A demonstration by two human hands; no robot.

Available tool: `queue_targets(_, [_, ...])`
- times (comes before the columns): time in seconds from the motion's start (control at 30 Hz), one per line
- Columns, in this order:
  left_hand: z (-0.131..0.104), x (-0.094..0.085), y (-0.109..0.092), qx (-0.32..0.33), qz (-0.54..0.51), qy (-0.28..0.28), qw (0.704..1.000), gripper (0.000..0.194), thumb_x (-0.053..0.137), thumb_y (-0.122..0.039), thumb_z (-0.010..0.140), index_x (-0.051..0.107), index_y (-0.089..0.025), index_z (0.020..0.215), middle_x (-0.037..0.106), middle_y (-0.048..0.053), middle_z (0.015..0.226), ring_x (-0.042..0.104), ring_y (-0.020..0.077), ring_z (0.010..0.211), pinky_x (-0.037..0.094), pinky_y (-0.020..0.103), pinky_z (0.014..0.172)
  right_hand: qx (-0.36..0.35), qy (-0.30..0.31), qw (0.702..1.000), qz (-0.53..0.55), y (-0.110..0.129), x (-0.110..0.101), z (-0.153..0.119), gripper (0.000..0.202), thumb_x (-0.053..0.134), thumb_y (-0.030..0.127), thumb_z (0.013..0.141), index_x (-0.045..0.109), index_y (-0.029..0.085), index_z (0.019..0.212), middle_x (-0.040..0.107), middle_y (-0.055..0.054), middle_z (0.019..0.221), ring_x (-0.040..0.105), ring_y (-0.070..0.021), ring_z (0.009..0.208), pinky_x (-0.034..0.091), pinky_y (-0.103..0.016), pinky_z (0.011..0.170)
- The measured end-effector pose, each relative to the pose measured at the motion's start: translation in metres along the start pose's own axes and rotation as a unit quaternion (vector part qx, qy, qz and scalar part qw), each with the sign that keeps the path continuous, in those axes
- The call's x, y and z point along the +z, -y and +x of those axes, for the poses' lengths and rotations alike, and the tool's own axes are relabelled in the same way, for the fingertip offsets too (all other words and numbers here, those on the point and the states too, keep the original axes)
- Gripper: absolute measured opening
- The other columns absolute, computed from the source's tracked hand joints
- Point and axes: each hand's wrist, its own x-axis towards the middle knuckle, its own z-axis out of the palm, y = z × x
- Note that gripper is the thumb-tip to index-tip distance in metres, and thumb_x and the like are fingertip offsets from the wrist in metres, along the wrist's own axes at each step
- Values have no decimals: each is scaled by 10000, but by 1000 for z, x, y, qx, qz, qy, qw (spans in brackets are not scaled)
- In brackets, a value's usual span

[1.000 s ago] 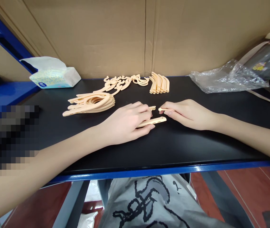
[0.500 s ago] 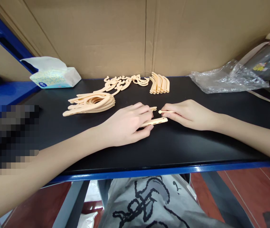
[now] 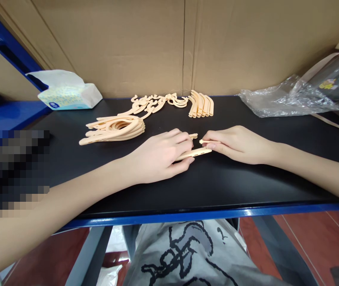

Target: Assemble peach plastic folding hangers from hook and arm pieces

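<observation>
My left hand (image 3: 165, 155) is closed around a beige plastic hanger piece (image 3: 197, 153), which has slots along its side and points to the right. Another beige end (image 3: 193, 136) shows past the left fingertips; whether it belongs to the same piece is hidden. Pinched in my right hand (image 3: 237, 145) is a thin beige plastic strip (image 3: 211, 142) with a small knob at its tip. My right fingertips are at the right end of the slotted piece, seemingly touching it. Both hands are low over the black tabletop (image 3: 217, 182).
Behind my left hand lie a stack of curved beige hanger pieces (image 3: 127, 129), a heap of beige hooks (image 3: 148, 104) and a row of short curved arms (image 3: 200, 104). A tissue pack (image 3: 70, 95) stands back left. Clear plastic wrap (image 3: 282, 99) and a bag (image 3: 333, 75) are at right.
My right fingertips have come slightly onto the slotted piece's right end, covering the hole there. Both hands otherwise keep their place and hold.
</observation>
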Motion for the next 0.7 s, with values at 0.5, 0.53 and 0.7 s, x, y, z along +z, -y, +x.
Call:
queue_targets(0.5, [0, 1, 1, 4, 15, 8, 1000, 211, 468, -261, 1007, 623, -150, 916, 630, 77, 1098, 572, 233, 1008, 475, 347, 841, -23, -2, 1000, -3, -2, 0, -2, 387, 429, 548, 1011, 560, 198, 910, 578, 49, 658, 470, -83, 522, 323, -216, 540])
queue_targets(0.53, [0, 1, 1, 5, 16, 8, 1000, 210, 470, -261, 1007, 624, -150, 916, 631, 76, 1098, 574, 233, 1008, 476, 348, 842, -23, -2, 1000, -4, -2, 1, -2, 386, 430, 548, 1010, 560, 198, 909, 576, 49, 654, 468, -84, 520, 322, -216, 538])
queue_targets(0.7, [-1, 0, 1, 8, 21, 12, 1000, 213, 474, -274, 1012, 637, -144, 966, 633, 84, 1140, 578, 239, 1033, 484, 360, 871, -19, 1, 1000, -2, -1, 1, -2, 376, 420, 531, 1017, 563, 200, 910, 596, 38, 683, 484, -89, 534, 326, -220, 546])
